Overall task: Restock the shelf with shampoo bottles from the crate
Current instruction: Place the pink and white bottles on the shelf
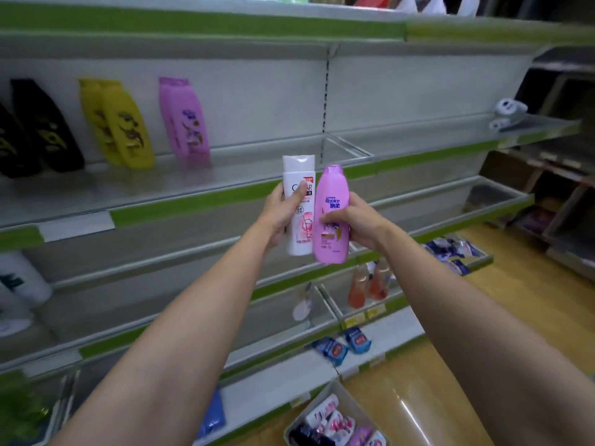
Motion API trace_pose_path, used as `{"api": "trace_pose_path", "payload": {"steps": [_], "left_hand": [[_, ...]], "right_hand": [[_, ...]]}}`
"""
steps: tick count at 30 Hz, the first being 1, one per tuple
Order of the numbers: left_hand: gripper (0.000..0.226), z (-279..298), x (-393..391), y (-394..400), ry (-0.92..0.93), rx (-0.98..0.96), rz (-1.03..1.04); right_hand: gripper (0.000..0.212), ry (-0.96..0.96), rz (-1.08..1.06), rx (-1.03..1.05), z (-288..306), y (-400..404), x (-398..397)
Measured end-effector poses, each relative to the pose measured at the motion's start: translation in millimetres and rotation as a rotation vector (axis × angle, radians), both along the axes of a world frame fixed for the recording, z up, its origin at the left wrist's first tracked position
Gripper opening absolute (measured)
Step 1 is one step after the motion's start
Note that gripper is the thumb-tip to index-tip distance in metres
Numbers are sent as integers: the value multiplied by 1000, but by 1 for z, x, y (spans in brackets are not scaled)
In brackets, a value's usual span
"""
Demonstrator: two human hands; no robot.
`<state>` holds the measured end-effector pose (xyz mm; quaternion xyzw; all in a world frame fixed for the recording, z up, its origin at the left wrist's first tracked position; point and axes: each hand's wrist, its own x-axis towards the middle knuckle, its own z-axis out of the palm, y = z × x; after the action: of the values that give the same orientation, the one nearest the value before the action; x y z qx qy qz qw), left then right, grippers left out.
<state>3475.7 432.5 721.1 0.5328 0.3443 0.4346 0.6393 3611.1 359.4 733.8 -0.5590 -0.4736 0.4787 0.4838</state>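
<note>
My left hand (280,211) grips a white shampoo bottle (300,220) with a pink label, held upright. Beside it, touching, my right hand (355,222) grips a pink shampoo bottle (331,236), also upright. Both are raised in front of the grey shelf (199,181) with a green edge strip. On that shelf stand pink bottles (185,122), yellow bottles (120,123) and black bottles (42,127) to the left. The crate (333,392) sits on the floor at the bottom, holding several more bottles.
Lower shelves carry white bottles (19,284) at left, orange bottles (368,284), and blue packets (341,346). A glass divider (347,146) splits the shelf to the right of the bottles. A wooden floor (515,300) lies at right.
</note>
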Motion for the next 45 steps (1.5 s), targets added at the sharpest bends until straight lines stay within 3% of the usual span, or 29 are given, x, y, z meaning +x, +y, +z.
{"api": "trace_pose_path", "payload": {"steps": [5,9,12,15,20,29,34,39,45], "left_hand": [[35,26,-16,-1,-29,23,-22],[15,48,-36,-1,10,28,13],[22,62,-51,3,32,44,90],[14,74,-71,7,34,81,125],[27,88,-102,19,-2,98,255],[19,103,-157,53,-38,98,392],[30,102,-179,74,-13,106,464],[43,95,-194,100,-16,84,446],[32,90,-198,123,-38,83,463]], "right_hand": [[35,-44,63,43,23,8,-12],[46,-39,85,83,39,18,-28],[39,-29,101,113,52,29,-41],[51,-16,109,118,61,43,-57],[56,12,140,148,74,68,-85],[55,-13,248,182,90,124,-132],[46,-2,245,203,92,157,-154],[50,-43,225,271,85,189,-166],[46,-52,201,277,81,214,-170]]}}
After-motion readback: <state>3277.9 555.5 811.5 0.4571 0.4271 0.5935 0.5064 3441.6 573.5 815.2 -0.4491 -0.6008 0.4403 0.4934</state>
